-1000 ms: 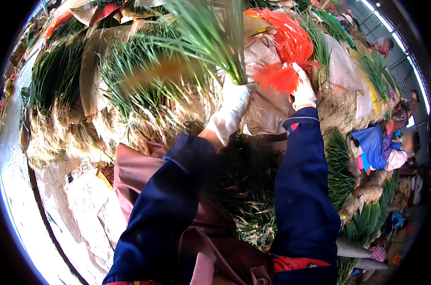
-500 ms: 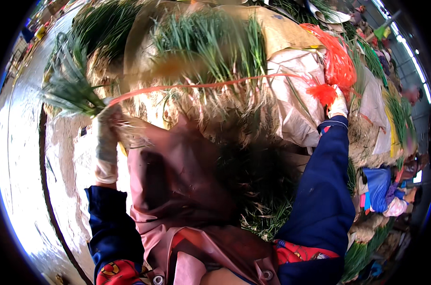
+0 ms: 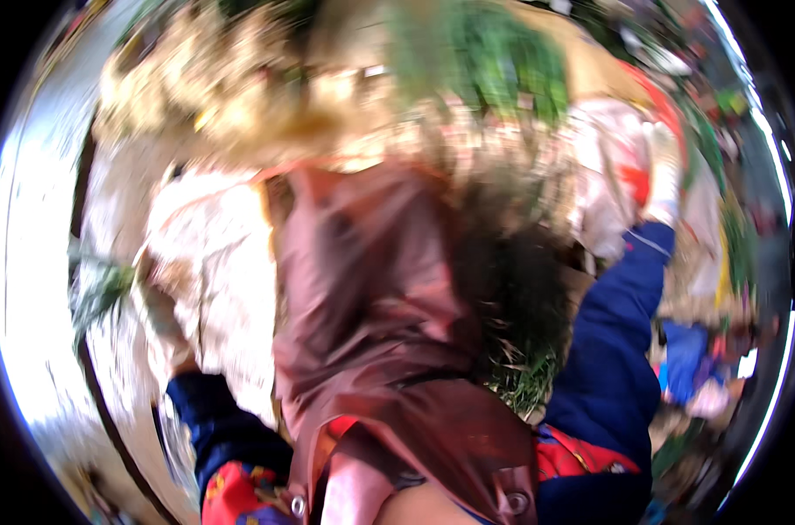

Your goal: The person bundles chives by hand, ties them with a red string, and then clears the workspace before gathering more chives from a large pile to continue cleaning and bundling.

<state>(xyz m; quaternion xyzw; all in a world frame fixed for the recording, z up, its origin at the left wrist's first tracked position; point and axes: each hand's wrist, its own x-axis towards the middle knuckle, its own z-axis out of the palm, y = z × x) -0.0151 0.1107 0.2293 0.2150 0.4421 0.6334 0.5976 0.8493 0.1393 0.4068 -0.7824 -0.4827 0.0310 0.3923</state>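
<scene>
My gloved left hand [image 3: 157, 306] is out at the left, closed round a bunch of green onions [image 3: 100, 284]. Their leaves point left and the pale roots lie to the right of the fist. A thin orange plastic strip [image 3: 214, 188] arcs from near that hand towards the top of my brown apron [image 3: 371, 254]. Far to the right, my gloved right hand [image 3: 664, 171] is closed on bright orange plastic strips [image 3: 636, 179], beside a pale sack; motion blur softens its fingers.
More green onions [image 3: 494, 61] lie in a row ahead, roots towards me. A heap of pale roots [image 3: 214, 83] is at the far left. Cut leaves [image 3: 529, 381] lie right of the apron. A person in blue [image 3: 685, 359] is at the right edge.
My left hand has moved down and left with the onions, and the orange strip now bows across above the apron. The view has shifted and blurred; my right hand stays by the orange strips.
</scene>
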